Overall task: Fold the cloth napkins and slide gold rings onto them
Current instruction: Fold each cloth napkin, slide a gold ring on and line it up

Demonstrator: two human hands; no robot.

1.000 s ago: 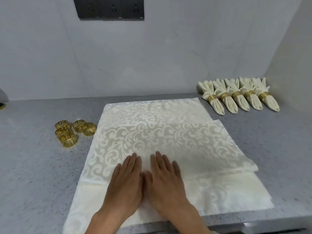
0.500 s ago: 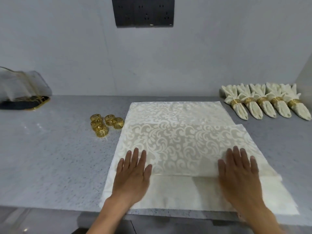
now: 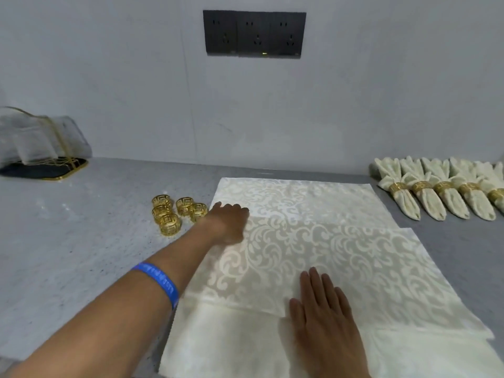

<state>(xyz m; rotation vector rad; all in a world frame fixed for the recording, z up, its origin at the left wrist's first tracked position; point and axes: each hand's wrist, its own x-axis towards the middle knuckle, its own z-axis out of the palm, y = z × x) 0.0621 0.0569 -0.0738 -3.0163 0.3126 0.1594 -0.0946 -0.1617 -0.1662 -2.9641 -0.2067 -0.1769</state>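
A cream damask napkin (image 3: 341, 249) lies spread on the grey counter, its near part folded up over the middle. My left hand (image 3: 229, 222) reaches to the upper left corner of that folded layer, fingers curled down onto the cloth there. My right hand (image 3: 321, 315) lies flat with straight fingers on the fold's front edge. Several loose gold rings (image 3: 174, 212) sit in a cluster just left of the napkin, beside my left hand. Several folded napkins with gold rings on them (image 3: 436, 197) lie in a row at the back right.
A black tray with a gold rim and a sheer cover (image 3: 41, 148) stands at the far left by the wall. A dark socket panel (image 3: 255, 34) is on the wall (image 3: 109, 77). The napkin's near edge reaches the counter (image 3: 68, 255) front.
My left hand has gone from the front edge up to the folded layer's far left corner. My right hand has slid left toward the middle of the fold. The view has shifted.
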